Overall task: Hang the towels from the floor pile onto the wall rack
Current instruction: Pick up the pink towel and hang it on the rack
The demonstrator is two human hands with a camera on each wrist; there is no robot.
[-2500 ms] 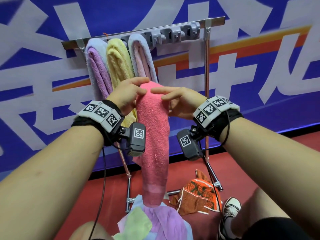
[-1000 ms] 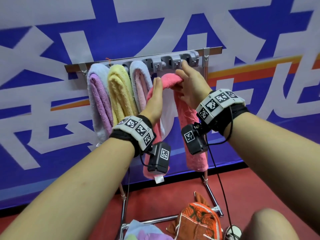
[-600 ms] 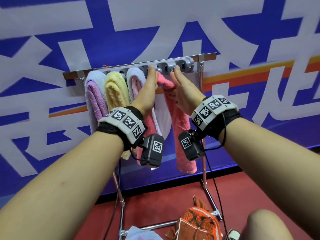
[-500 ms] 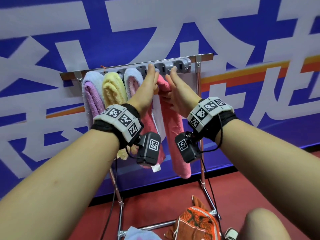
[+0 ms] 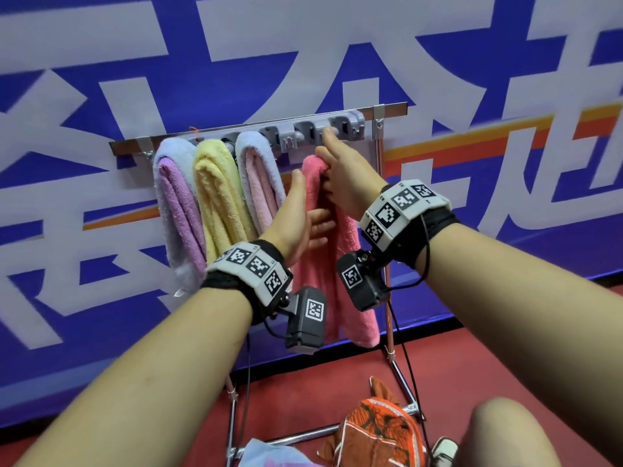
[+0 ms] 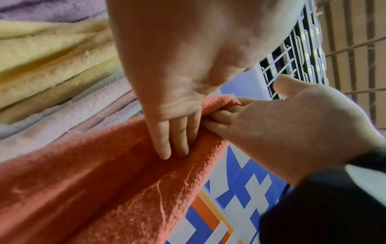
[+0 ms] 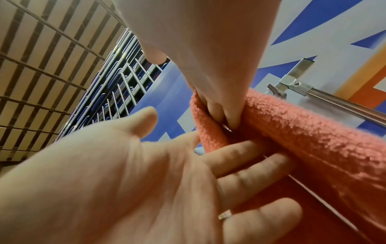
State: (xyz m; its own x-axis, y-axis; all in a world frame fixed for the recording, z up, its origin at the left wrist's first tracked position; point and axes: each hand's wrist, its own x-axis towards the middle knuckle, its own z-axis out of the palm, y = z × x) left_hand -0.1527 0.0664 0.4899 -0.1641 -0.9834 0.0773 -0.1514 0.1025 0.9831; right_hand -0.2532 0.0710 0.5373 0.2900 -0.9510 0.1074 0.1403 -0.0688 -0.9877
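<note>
Orange-patterned towel [image 5: 381, 429] nearest, crumpled on the red floor beside a pale blue towel [image 5: 269, 455] at the bottom edge: remains of the pile, not yet hung. Above that, the step in hand: hanging the pink towel [image 5: 333, 264], folded double and held up just below the rack, not yet caught in any clip. Left hand [image 5: 296, 214] flat and open, fingers [image 6: 167, 140] straight, pressing against the towel's left side to steady it. Right hand [image 5: 344, 176] clamped on the fold, fingers [image 7: 221, 115] curled into the crease, thumb up by a free grey clip [image 5: 312, 134]. Hands close together, meeting across the cloth. Next, by judgement: lift the fold and push it up into that open clip, right of the three filled ones, then release and check the hold. Further back, on the rack [image 5: 391, 107]: lilac towel [image 5: 178, 210], yellow towel [image 5: 219, 203] and pale pink-and-blue towel [image 5: 259, 183], side by side. Behind all, a blue and white banner wall [image 5: 101, 62].
</note>
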